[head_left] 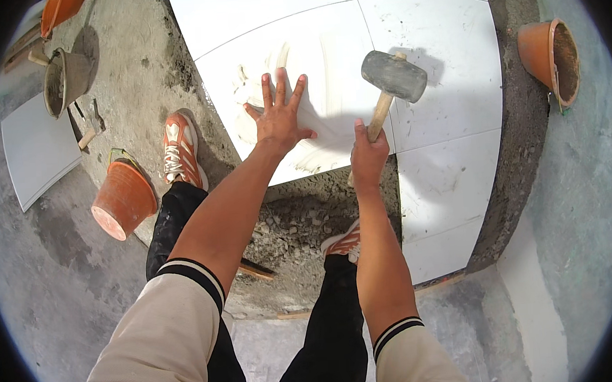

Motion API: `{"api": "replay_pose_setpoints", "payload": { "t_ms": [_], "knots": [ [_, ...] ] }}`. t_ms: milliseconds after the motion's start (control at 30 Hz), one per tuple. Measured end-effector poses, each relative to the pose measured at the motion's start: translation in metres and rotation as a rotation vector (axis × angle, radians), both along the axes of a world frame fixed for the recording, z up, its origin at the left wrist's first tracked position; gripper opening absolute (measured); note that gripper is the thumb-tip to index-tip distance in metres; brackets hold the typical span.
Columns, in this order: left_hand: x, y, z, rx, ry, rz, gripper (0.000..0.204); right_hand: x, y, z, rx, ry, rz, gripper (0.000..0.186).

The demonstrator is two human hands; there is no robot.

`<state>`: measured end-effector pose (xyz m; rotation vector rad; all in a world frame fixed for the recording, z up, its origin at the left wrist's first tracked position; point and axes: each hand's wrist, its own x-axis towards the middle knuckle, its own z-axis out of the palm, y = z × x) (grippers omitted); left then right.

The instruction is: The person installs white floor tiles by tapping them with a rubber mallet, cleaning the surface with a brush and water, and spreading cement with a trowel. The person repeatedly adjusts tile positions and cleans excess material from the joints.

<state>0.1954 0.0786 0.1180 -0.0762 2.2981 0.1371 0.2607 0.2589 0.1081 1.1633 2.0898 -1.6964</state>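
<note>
My left hand [278, 119] lies with fingers spread on a large white floor tile [343, 49], over pale wet smears. In my right hand [369, 153] is a rubber mallet [394, 75], gripped by its wooden handle. Its dark grey head is above the tiles to the right and casts a shadow there. The tile under my left hand borders a column of other white tiles [448, 112] on the right. Rough grey mortar [300, 212] lies along the tile's near edge, between my feet.
Orange buckets stand at the left [124, 198] and right [550, 60]. A grey-brown bucket [66, 81] is at the upper left, near a trowel [91, 130] and a stack of white tiles [37, 151]. A thin wooden-edged strip [256, 270] lies on the mortar by my feet.
</note>
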Motion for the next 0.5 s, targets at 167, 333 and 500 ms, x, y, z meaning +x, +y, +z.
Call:
{"api": "replay_pose_setpoints", "payload": {
  "t_ms": [167, 333, 500],
  "knots": [
    [-0.003, 0.004, 0.001, 0.005, -0.010, 0.007, 0.133, 0.001, -0.001, -0.007, 0.044, -0.087, 0.116, 0.032],
    [0.002, -0.005, -0.005, -0.014, 0.037, -0.006, 0.136, 0.002, -0.004, -0.001, 0.110, -0.033, 0.159, 0.033],
    [0.002, 0.001, -0.010, 0.017, 0.063, -0.011, 0.138, 0.003, 0.004, -0.006, 0.129, -0.130, 0.195, 0.034]
  ]
}}
